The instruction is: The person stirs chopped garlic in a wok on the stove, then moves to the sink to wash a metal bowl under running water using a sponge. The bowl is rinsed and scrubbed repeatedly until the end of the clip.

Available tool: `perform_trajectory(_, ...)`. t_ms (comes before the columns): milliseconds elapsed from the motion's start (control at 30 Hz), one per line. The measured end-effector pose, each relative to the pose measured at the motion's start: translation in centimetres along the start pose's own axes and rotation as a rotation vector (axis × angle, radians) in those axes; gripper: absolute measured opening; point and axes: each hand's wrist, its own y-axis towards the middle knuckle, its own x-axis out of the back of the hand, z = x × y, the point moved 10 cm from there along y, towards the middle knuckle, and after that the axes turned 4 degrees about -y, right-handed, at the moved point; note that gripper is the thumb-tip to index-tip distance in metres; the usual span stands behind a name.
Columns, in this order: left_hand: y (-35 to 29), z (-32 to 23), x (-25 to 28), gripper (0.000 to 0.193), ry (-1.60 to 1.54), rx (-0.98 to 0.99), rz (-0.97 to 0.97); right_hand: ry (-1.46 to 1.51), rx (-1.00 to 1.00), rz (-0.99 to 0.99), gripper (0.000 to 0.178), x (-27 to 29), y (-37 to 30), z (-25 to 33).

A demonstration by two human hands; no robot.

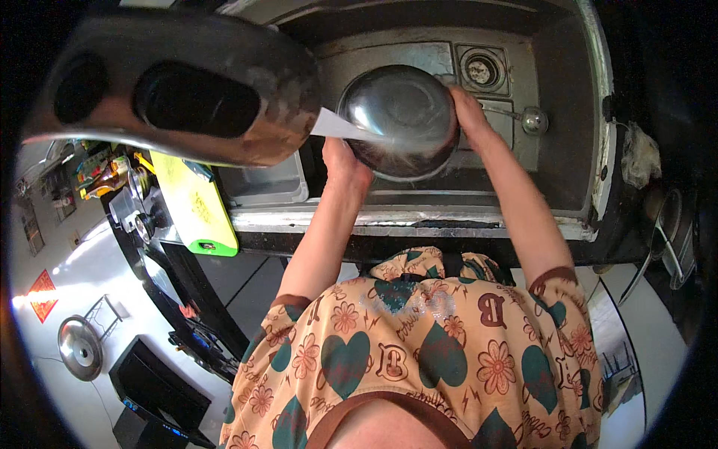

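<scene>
A shiny round metal bowl point(400, 112) is tilted over the sink point(381, 45), its outer bottom facing up. My left hand point(346, 163) grips the near left edge of the bowl, and its fingers are partly hidden beneath. On the far side, my right hand point(468, 112) holds the right edge. From a big metal faucet point(187, 97) at the upper left, a white stream of water point(344, 127) runs onto the bowl's bottom and spreads there.
A round drain point(480, 69) lies at the back of the sink, near a round metal piece with a thin stem point(534, 120). Left of the bowl is a grey plastic tray point(273, 179). A yellow-green cutting board point(196, 206) leans at the sink's left. A clear plastic bag point(640, 156) hangs right.
</scene>
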Motion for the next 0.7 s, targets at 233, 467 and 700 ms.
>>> perform_trajectory(233, 1.5, 1.5, 0.4, 0.049, -0.207, 0.054, 0.041, -0.831, 1.001, -0.311, 0.034, -9.2, -12.5, 9.5)
perform_trajectory(467, -0.3, 0.0, -0.8, 0.042, 0.355, -0.177, 0.074, -0.957, 0.805, -0.016, 0.028, -11.1, -3.2, 12.1)
perform_trajectory(700, -0.8, -1.5, -0.1, 0.047, 0.108, -0.176, 0.041, 0.193, -0.26, 0.063, 0.036, -1.1, 1.4, -2.2)
